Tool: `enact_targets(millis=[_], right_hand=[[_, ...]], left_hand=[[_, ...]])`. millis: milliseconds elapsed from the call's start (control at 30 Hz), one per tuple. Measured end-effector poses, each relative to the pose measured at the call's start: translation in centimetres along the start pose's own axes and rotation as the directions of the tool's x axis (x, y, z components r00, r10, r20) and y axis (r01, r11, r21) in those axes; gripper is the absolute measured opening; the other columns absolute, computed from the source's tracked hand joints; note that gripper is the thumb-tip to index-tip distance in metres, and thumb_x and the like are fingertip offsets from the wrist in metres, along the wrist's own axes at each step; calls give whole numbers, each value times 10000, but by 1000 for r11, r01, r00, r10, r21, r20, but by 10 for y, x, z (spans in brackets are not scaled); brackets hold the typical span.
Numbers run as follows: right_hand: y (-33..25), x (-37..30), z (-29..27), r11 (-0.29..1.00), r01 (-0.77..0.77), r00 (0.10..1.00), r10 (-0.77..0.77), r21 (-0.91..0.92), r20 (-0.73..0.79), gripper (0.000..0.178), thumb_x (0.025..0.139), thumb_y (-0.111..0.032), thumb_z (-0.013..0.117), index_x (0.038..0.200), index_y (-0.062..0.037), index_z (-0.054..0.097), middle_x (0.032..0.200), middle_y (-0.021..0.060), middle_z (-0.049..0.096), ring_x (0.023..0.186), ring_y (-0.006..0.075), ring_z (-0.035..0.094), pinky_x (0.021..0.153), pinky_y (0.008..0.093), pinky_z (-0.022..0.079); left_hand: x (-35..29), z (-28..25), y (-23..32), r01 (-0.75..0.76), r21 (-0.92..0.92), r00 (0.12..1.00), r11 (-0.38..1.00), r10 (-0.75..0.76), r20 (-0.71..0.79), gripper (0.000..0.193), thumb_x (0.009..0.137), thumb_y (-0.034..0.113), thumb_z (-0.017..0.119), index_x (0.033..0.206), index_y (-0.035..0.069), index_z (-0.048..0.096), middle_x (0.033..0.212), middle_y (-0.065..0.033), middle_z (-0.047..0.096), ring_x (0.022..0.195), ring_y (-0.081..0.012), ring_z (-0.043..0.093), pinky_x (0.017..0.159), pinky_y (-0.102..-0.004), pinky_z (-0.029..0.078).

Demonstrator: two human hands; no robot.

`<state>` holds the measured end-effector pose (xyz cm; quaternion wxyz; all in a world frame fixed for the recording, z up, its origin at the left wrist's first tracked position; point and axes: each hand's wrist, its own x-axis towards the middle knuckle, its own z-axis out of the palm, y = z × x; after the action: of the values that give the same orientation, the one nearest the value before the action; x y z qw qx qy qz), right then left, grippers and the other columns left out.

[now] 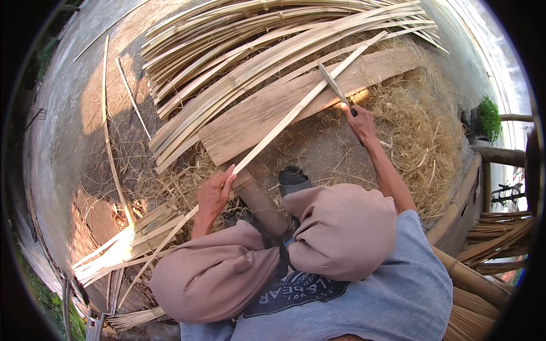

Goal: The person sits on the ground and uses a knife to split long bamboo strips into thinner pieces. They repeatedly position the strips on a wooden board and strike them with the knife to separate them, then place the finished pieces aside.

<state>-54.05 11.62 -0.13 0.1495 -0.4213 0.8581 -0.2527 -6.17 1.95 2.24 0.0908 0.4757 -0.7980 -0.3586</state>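
Note:
My left hand (215, 192) is closed around a long pale bamboo strip (287, 120), which slants up and away to the right across a wooden plank (250, 126). The strip's near end runs back past my left wrist toward the lower left. My right hand (360, 124) grips a knife (334, 85) by its dark handle. The blade points up and to the left and lies against or just over the strip above the plank; I cannot tell whether it touches.
Beyond the plank lies a big stack of bamboo strips (227, 62). Curly shavings (418, 148) cover the ground at right. More strips (131, 241) lie at lower left. A bamboo rail (460, 196) runs along the right, near a green plant (489, 118). My sandalled foot (293, 178) is below the plank.

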Motion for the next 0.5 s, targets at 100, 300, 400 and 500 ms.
enact_targets(millis=[100,300,400,500], right_hand=[[-27,-11,14,996,41,999,-43,81,32,627,979,-571,658,776,22,626,584,173,535,540,273,543,554,433,434],[-11,-16,11,1000,25,999,-25,10,25,631,1010,-545,614,754,32,624,585,200,571,554,333,584,581,473,444],[63,25,-23,989,-145,978,140,-27,-152,639,1013,-548,606,748,33,630,603,221,582,572,364,592,597,477,449],[21,2,1,998,-53,998,53,17,-18,628,1009,-539,619,765,39,648,631,235,602,586,373,598,609,470,462]], left_hand=[[7,0,3,14,14,1000,1000,-14,-1,350,1052,400,594,1336,238,720,771,-111,626,735,-309,632,684,-425,484],[-77,-53,-76,81,102,995,991,-85,41,353,1028,348,650,1354,228,712,789,-116,632,735,-289,637,694,-411,486],[-75,-63,-89,19,-11,1000,1000,-19,-4,368,1007,344,689,1346,205,718,816,-108,663,723,-265,637,687,-403,479],[-51,-32,-70,217,-212,974,953,-196,116,329,997,391,702,1118,89,752,772,-147,688,687,-261,657,656,-424,487]])
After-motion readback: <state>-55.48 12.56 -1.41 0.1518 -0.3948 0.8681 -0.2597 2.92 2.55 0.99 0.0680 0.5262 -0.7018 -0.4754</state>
